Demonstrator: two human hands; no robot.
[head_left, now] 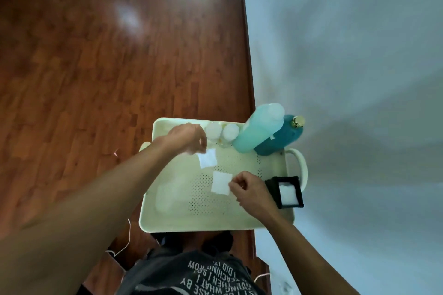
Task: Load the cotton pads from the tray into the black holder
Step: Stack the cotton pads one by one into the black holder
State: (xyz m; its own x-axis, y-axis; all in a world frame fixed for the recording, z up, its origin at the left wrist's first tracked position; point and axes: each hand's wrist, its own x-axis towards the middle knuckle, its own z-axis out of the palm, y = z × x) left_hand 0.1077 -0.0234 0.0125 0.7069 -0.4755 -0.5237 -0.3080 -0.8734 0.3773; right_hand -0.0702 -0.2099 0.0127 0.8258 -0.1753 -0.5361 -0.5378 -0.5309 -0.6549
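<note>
Reddish wood-plank floor (96,67) fills the view beside a pale wall, and over it sits the cream perforated plastic tray (172,220). My left hand (185,137) pinches one square white cotton pad (208,158) by its upper corner; the pad hangs turned like a diamond, with no real long axis. My right hand (249,190) grips a second square white cotton pad (221,183) at its right edge, lying nearly flat. I judge this the pick-up step; next, each pad must be squared to the upward-facing opening of the black rectangular holder (287,193), already part filled, on the tray's right edge
</note>
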